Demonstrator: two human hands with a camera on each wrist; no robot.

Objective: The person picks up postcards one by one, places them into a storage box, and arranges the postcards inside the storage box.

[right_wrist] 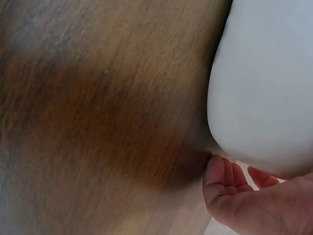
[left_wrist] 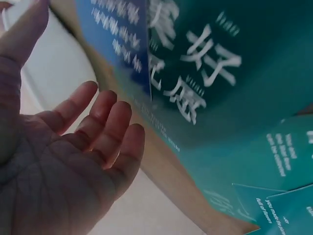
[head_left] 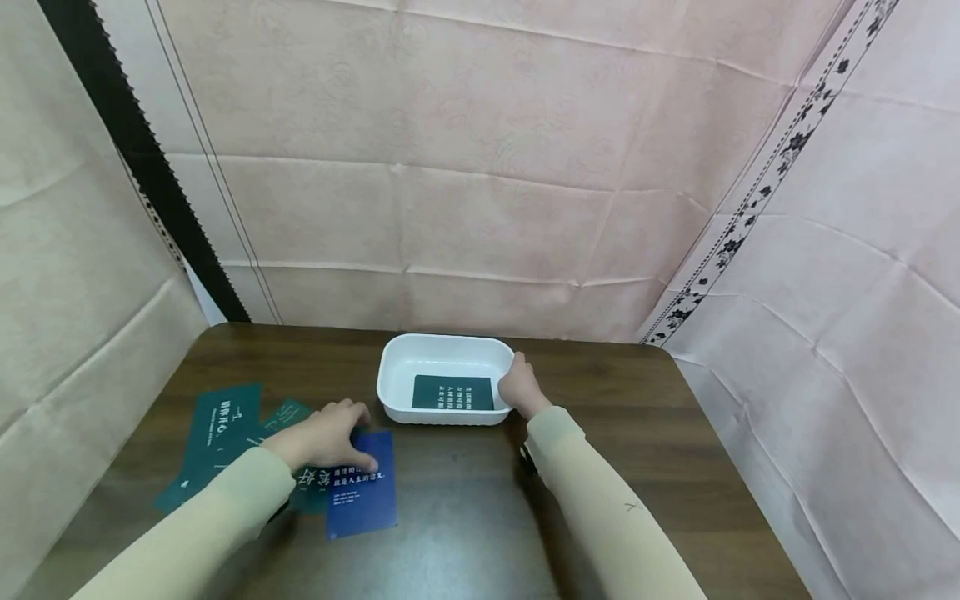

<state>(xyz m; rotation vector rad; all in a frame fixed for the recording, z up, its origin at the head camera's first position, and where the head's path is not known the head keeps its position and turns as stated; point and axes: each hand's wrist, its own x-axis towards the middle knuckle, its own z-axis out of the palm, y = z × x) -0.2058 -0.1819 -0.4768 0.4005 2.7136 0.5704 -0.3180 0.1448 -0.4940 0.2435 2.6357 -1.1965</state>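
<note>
A white plastic tray (head_left: 390, 379) stands on the table with a dark green printed card (head_left: 431, 392) inside it. My right hand (head_left: 522, 386) grips the tray's right end; in the right wrist view its curled fingers (right_wrist: 220, 178) are against the tray's outer wall (right_wrist: 264, 83). To the left, my left hand (head_left: 324, 435) hovers over a blue card (head_left: 363, 508) with white lettering, its fingers loosely bent. The left wrist view has that palm (left_wrist: 54, 181) turned up to the camera, holding nothing. Beneath the blue card's left edge, a green card (left_wrist: 220, 93) shows.
More green cards (head_left: 225, 421) lie overlapping at the left of the wooden table (head_left: 465, 533). Cloth hangs (head_left: 487, 167) rise behind the table and at both sides. The table's far edge runs just behind the tray.
</note>
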